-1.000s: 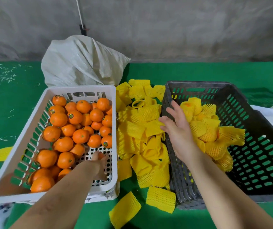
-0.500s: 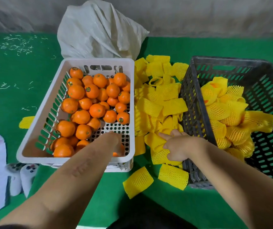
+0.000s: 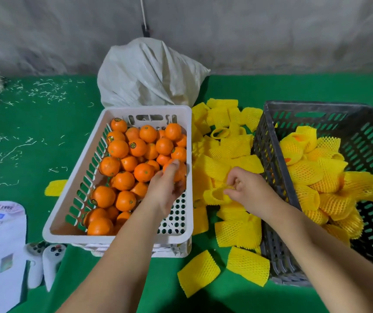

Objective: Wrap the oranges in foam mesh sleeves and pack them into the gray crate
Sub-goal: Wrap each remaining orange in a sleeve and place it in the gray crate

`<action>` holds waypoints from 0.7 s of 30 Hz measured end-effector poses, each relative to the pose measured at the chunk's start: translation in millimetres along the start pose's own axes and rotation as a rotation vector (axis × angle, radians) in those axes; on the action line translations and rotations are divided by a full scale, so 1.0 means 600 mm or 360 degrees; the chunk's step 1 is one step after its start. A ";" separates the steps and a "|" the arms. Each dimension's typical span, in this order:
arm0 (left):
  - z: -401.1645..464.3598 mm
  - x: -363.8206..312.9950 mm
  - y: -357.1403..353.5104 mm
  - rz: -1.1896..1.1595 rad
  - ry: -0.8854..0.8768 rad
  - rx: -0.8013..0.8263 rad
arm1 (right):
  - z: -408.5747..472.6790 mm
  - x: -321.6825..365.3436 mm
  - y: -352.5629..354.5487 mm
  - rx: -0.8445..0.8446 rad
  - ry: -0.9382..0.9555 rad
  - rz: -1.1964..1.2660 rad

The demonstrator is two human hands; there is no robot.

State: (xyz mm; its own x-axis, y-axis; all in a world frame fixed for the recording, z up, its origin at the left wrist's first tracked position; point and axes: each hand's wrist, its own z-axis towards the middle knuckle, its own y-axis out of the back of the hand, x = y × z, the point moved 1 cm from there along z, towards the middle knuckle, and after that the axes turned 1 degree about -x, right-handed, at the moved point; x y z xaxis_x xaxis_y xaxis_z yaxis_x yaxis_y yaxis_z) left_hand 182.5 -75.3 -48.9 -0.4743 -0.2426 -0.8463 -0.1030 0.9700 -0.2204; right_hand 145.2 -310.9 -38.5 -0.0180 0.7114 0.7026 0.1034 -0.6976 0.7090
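1. Your left grip (image 3: 166,186) curls round an orange (image 3: 176,171) at the white crate's (image 3: 117,238) right wall
2. Your right grip (image 3: 246,188) pinches a foam sleeve (image 3: 214,196) from the pile just left of the gray crate (image 3: 271,154)

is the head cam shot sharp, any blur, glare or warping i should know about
Head view: even, soft light, no glare and only faint shadows; wide-angle warping bows the gray crate and white crate outward; the left hand on an orange and the right hand pinching a foam sleeve look slightly soft.
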 end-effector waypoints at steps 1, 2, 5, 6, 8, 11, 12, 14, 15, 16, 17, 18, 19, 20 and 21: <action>-0.019 -0.003 -0.012 -0.0031 -0.0164 0.0047 | 0.002 -0.003 0.003 -0.0049 -0.0043 0.0123; -0.037 -0.004 -0.025 0.0014 -0.0327 0.0060 | 0.004 -0.005 0.006 -0.0102 -0.0064 0.0183; -0.074 0.007 -0.060 0.0224 -0.0610 0.0075 | 0.009 -0.005 0.011 -0.0283 -0.0025 0.0121; -0.079 0.018 -0.072 0.0221 -0.0609 0.0141 | 0.010 -0.002 0.012 -0.0321 -0.0026 0.0141; -0.090 0.036 -0.099 0.0167 -0.0519 0.0321 | 0.008 0.002 0.013 -0.0361 -0.0019 0.0215; -0.090 0.052 -0.112 0.0163 -0.0424 0.0478 | 0.003 0.003 0.012 -0.0464 0.0033 0.0147; -0.087 0.053 -0.109 0.0133 -0.0392 0.0516 | 0.001 0.003 0.014 -0.0512 0.0036 0.0114; -0.082 0.052 -0.098 0.0028 -0.0305 0.0624 | -0.001 0.004 0.017 -0.0590 0.0029 0.0044; -0.082 0.050 -0.094 -0.0002 -0.0282 0.0689 | -0.002 0.005 0.018 -0.0610 0.0033 0.0022; -0.083 0.048 -0.091 0.0008 -0.0280 0.0734 | -0.004 0.007 0.018 -0.0618 0.0052 0.0010; -0.085 0.046 -0.092 0.0034 -0.0293 0.0746 | -0.005 0.009 0.017 -0.0609 0.0084 0.0014; -0.086 0.045 -0.094 0.0054 -0.0311 0.0733 | -0.006 0.011 0.015 -0.0588 0.0125 0.0025; -0.087 0.044 -0.097 0.0076 -0.0323 0.0695 | -0.008 0.012 0.013 -0.0553 0.0163 0.0038; -0.087 0.043 -0.099 0.0096 -0.0334 0.0658 | -0.008 0.012 0.011 -0.0515 0.0193 0.0051; -0.086 0.042 -0.100 0.0107 -0.0345 0.0639 | -0.008 0.011 0.010 -0.0484 0.0206 0.0063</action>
State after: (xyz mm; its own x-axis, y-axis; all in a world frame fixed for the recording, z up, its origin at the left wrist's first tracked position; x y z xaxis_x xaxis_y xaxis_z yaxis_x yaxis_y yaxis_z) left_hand 131.5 -138.8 -32.2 -0.2702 -0.2188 -0.9376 0.2887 0.9106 -0.2957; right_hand 140.8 -310.8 -29.7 -0.1483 0.6799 0.7181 -0.1945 -0.7320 0.6529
